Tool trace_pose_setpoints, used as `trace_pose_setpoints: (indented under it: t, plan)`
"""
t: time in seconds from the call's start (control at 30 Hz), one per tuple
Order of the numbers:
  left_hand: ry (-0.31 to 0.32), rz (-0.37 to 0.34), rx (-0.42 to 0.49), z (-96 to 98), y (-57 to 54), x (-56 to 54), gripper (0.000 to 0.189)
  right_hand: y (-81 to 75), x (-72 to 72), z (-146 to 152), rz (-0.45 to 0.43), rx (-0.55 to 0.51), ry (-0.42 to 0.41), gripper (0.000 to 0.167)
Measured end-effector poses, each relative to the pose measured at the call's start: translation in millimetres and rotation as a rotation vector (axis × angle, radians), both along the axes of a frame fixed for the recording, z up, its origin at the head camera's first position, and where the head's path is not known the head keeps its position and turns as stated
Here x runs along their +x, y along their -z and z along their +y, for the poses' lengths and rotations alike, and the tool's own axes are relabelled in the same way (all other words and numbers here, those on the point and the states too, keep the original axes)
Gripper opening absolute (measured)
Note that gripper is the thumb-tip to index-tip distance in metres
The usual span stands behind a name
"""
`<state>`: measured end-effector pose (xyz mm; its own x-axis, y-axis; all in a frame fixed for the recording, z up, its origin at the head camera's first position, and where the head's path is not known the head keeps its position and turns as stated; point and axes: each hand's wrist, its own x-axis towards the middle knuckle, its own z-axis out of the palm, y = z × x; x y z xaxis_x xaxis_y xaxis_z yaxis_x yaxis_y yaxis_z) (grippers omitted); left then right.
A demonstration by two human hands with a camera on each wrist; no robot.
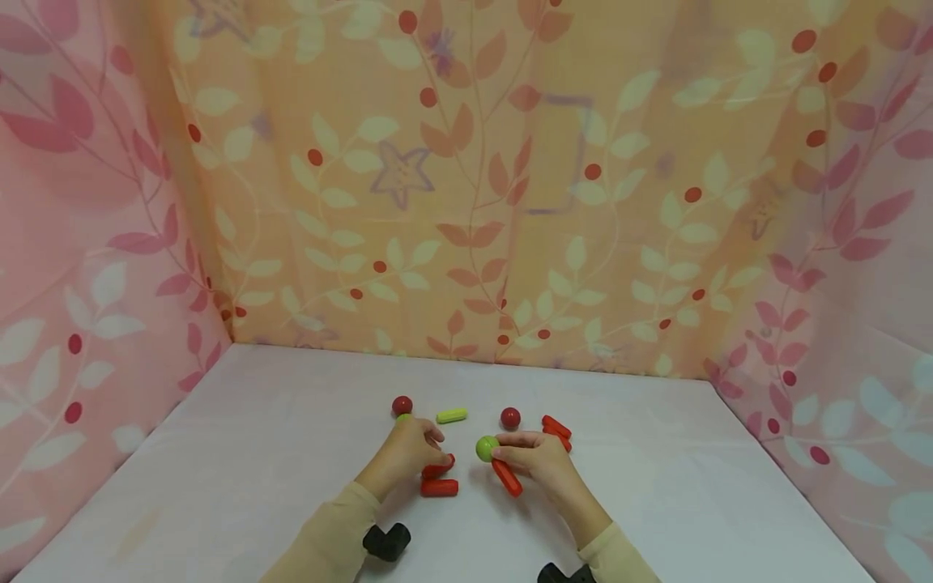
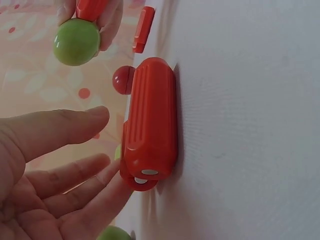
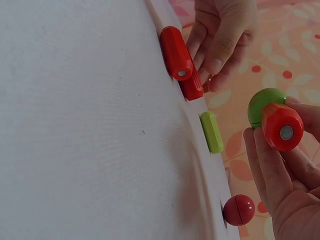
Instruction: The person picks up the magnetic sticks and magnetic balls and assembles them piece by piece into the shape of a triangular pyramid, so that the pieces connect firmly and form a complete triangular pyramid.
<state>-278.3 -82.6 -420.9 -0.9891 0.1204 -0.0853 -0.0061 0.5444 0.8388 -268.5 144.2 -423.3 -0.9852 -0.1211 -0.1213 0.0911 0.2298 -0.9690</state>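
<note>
My right hand (image 1: 538, 455) pinches a green ball (image 1: 486, 448) between thumb and fingers, raised off the table. A red ridged magnetic rod (image 1: 507, 478) joins the ball and slants down toward me; its silvery end disc faces the right wrist view. My left hand (image 1: 410, 445) is at two other red pieces, a nearer rod (image 1: 440, 488) and a farther one (image 1: 436, 469). In the left wrist view its thumb and fingers (image 2: 65, 132) are spread apart, with fingertips at the farther piece. Whether they touch it is hard to tell.
Beyond the hands lie a light green rod (image 1: 452, 415), a red ball (image 1: 402, 405) and another red ball (image 1: 510, 418). A green ball (image 1: 404, 418) is partly hidden behind my left hand. Red rods (image 1: 557, 426) lie past my right hand. Patterned curtains (image 1: 466, 202) enclose the white table (image 1: 291, 405).
</note>
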Motion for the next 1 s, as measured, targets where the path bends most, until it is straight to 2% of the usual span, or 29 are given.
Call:
trace_pose_setpoints:
  t: [0.2, 0.43, 0.7, 0.87, 1.0]
  plan:
    - [-0.019, -0.018, -0.018, -2.4, 0.6, 0.6, 0.024, 1.9, -2.1, -1.0, -0.005, -0.004, -0.025, 0.036]
    - [-0.008, -0.070, -0.007, -4.5, -0.2, 0.4, 0.018, 0.9, -2.3, -1.4, -0.005, 0.000, -0.023, 0.037]
    - [0.021, -0.079, -0.029, -6.9, 2.4, -2.3, 0.016, 1.3, -2.5, -0.8, -0.011, 0.013, -0.011, 0.035]
    - [0.022, -0.094, -0.043, -5.1, 2.8, -1.2, 0.013, 1.9, -2.9, -1.2, -0.011, 0.012, 0.002, 0.034]
    - [0.019, -0.081, -0.067, -3.5, 1.5, 0.1, 0.012, 1.6, -2.8, -0.4, -0.008, -0.003, -0.005, 0.034]
